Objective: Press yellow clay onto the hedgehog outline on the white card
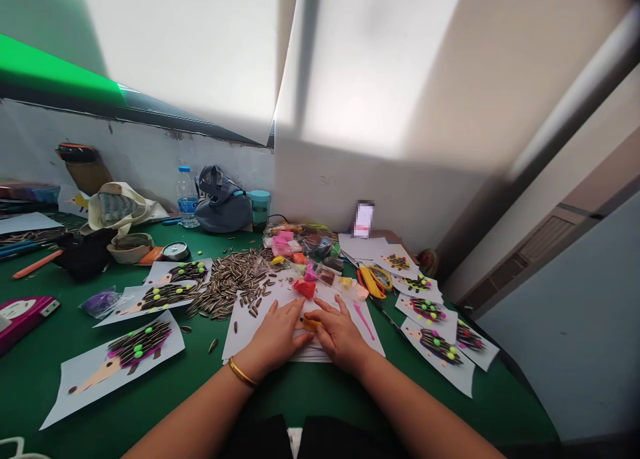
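A stack of white paper (235,345) lies in front of me on the green table. On its top sheet is a flat yellow clay shape (313,325) with a small dark dot and a peach part at its left end. My left hand (280,332) rests flat on the paper to the left of it, fingers stretched out, a gold bangle (242,372) at the wrist. From the right, my right hand (343,329) lies over the yellow clay with spread fingers touching it, hiding part. A thin pink clay strip (364,321) sits right of my hand, and red clay (304,287) lies just beyond the fingertips.
Sunflower seeds (233,282) are heaped to the left. Hedgehog pictures with seed spines (135,345) lie left, and more finished cards (440,352) overlap right. Bagged clay (310,245) and yellow-handled scissors (373,282) are beyond the paper. A phone (364,219) leans at the wall.
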A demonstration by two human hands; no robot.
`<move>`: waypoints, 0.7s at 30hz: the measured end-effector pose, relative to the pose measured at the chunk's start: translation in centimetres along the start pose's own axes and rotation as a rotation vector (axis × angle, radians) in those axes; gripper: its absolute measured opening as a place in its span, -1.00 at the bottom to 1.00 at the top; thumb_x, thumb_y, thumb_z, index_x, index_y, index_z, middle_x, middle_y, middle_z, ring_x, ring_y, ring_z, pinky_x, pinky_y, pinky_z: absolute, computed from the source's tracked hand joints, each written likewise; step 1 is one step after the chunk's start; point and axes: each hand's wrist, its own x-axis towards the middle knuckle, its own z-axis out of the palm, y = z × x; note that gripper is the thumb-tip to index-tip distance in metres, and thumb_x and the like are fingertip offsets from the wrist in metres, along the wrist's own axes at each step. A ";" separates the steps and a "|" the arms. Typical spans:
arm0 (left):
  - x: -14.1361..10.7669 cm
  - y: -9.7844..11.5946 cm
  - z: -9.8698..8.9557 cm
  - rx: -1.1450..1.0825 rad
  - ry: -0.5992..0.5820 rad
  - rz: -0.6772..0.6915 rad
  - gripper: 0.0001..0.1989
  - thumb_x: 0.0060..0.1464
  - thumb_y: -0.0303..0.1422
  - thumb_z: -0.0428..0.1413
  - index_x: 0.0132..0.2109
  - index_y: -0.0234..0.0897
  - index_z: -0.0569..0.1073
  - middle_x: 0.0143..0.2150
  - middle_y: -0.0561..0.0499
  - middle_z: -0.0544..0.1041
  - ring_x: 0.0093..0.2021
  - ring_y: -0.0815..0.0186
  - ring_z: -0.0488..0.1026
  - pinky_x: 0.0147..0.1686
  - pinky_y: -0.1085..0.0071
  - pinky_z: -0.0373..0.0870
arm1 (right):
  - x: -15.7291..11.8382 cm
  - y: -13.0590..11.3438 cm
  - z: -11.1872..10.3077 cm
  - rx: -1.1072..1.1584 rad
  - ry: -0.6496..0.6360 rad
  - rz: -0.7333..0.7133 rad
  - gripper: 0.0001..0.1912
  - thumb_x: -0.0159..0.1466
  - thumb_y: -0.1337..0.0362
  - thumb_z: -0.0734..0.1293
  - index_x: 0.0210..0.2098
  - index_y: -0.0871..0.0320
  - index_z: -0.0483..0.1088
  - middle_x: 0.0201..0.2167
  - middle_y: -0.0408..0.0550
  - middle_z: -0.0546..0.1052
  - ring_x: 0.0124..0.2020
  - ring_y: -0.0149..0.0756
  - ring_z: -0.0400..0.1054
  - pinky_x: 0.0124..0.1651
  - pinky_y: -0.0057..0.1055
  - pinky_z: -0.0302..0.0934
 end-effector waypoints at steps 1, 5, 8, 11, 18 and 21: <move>0.0 0.0 0.0 -0.001 0.001 0.002 -0.32 0.13 -0.13 0.09 0.32 -0.21 0.10 0.34 -0.20 0.23 0.33 0.06 0.17 0.32 -0.10 -0.13 | 0.0 0.0 0.0 -0.001 -0.014 -0.004 -0.59 0.24 0.42 0.16 0.05 0.04 0.33 0.10 -0.06 0.47 0.35 -0.21 0.03 0.37 0.12 -0.48; 0.0 0.1 0.0 -0.001 0.003 0.003 -0.33 0.14 -0.11 0.08 0.33 -0.18 0.10 0.34 -0.20 0.23 0.32 0.06 0.19 0.32 -0.09 -0.15 | 0.2 0.1 0.3 -0.007 -0.052 -0.004 -0.61 0.25 0.41 0.15 0.04 0.04 0.34 0.09 -0.04 0.48 0.35 -0.20 0.03 0.36 0.14 -0.49; 0.0 0.1 -0.1 0.000 0.001 0.001 -0.33 0.14 -0.12 0.08 0.33 -0.19 0.10 0.34 -0.20 0.23 0.32 0.05 0.19 0.32 -0.10 -0.14 | 0.2 0.2 0.3 0.011 -0.048 0.009 -0.61 0.25 0.41 0.14 0.04 0.04 0.34 0.08 -0.05 0.49 0.34 -0.19 0.04 0.36 0.15 -0.46; 0.0 0.2 -0.2 0.001 0.001 0.004 -0.32 0.15 -0.11 0.08 0.33 -0.21 0.09 0.34 -0.20 0.23 0.32 0.06 0.19 0.32 -0.10 -0.13 | 0.0 0.3 0.2 0.029 -0.009 0.013 -0.61 0.26 0.42 0.13 0.04 0.05 0.34 0.05 -0.07 0.51 0.34 -0.21 0.05 0.37 0.13 -0.43; 0.0 0.1 -0.2 0.002 -0.004 0.005 -0.34 0.16 -0.09 0.06 0.32 -0.21 0.11 0.34 -0.21 0.23 0.32 0.04 0.19 0.32 -0.10 -0.13 | -0.3 -0.1 -0.1 0.005 -0.030 -0.034 -0.63 0.24 0.45 0.15 -0.03 0.03 0.39 -0.02 -0.10 0.55 0.32 -0.23 0.10 0.38 0.10 -0.45; 0.0 0.0 -0.1 -0.006 -0.013 0.002 -0.34 0.16 -0.10 0.06 0.32 -0.21 0.11 0.34 -0.22 0.22 0.32 0.05 0.18 0.32 -0.09 -0.14 | -0.4 -0.2 -0.2 -0.003 -0.026 -0.041 -0.62 0.24 0.45 0.15 -0.03 0.03 0.38 -0.03 -0.11 0.55 0.32 -0.25 0.09 0.38 0.08 -0.45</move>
